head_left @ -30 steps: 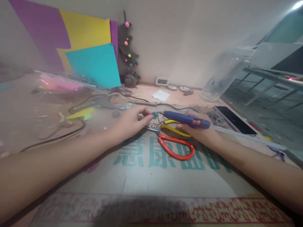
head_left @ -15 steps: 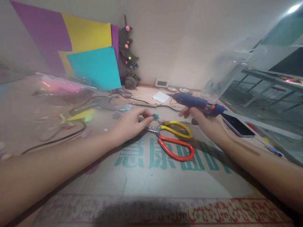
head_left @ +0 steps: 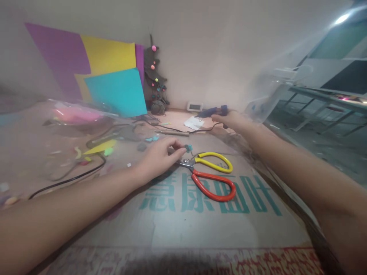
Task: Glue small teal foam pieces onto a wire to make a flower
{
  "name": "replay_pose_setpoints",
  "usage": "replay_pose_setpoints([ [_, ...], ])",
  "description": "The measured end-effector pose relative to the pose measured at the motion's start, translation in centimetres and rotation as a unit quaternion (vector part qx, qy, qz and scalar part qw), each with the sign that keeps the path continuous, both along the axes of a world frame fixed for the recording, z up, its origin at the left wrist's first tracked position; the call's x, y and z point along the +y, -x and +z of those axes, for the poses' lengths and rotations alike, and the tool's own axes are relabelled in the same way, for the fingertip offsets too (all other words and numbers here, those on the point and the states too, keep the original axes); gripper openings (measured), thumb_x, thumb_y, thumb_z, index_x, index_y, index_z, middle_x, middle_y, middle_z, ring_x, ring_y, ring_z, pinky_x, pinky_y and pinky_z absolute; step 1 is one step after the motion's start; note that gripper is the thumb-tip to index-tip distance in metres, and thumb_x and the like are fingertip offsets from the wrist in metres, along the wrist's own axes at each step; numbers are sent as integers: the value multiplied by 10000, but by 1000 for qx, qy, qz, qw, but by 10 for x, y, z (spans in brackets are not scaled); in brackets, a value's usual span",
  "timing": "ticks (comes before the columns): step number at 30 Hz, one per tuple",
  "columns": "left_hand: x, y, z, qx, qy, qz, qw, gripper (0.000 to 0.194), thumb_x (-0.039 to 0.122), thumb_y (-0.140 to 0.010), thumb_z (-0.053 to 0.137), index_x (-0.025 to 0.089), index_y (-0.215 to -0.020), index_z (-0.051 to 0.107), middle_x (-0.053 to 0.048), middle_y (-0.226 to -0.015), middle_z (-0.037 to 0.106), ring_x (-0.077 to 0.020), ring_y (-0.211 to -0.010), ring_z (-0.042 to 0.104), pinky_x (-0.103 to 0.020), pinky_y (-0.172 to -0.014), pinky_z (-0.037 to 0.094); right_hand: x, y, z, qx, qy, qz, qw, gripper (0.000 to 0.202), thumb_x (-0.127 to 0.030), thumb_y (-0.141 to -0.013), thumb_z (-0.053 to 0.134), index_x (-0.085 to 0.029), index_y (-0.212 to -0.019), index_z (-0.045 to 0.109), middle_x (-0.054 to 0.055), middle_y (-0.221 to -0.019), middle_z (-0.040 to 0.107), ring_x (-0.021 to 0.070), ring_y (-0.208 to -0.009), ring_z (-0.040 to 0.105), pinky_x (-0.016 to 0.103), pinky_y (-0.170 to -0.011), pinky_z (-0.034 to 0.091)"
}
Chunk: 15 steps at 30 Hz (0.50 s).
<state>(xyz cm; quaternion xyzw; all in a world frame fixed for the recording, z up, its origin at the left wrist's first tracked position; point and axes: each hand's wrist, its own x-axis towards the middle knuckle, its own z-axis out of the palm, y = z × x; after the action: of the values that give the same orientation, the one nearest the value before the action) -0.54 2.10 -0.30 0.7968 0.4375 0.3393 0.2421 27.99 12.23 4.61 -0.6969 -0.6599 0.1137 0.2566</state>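
A small teal and dark piece (head_left: 188, 148), flower-like but too small to make out fully, is pinched between the thumb and fingertips of my left hand (head_left: 164, 154). Just below those fingers lie scissors (head_left: 213, 187) with one yellow and one red handle, their blades partly hidden by the hand. Farther back, my right hand (head_left: 233, 121) is closed around a dark blue glue gun (head_left: 210, 112), whose nozzle points left over a small white sheet (head_left: 194, 123). Part of the glue gun's handle is hidden by my fingers.
A soldering-iron-like tool (head_left: 173, 133) lies behind my left hand. Turquoise scraps (head_left: 152, 138), a bag of pink material (head_left: 78, 114) and a black cord (head_left: 69, 181) are at left. Coloured sheets (head_left: 117, 93), a decorated dark hanging piece (head_left: 156, 82) and a small white display (head_left: 195, 106) stand at back.
My right hand has carried the glue gun back and left, down toward the white sheet. My left hand stays in place with the teal piece. The view has tilted slightly up.
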Motion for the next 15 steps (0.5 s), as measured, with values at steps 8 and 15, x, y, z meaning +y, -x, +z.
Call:
replay_pose_setpoints([
  [8,0,0,0,-16,18,-3,1000,207,398,-892,555,213,-826,621,-31,-852,731,-209,-798,672,-340,-763,505,8,-9,-10,-87,19,-2,996,469,-601,-826,627,-155,-932,730,132,-839,739,245,-729,646,328,-651,441],
  [15,-2,0,2,-28,43,0,999,209,404,-890,548,216,-817,603,-24,-782,725,-206,-747,676,-316,-675,505,-31,-26,1,-200,-38,26,979,428,-559,-875,573,-181,-955,757,128,-864,740,262,-780,650,351,-699,430],
])
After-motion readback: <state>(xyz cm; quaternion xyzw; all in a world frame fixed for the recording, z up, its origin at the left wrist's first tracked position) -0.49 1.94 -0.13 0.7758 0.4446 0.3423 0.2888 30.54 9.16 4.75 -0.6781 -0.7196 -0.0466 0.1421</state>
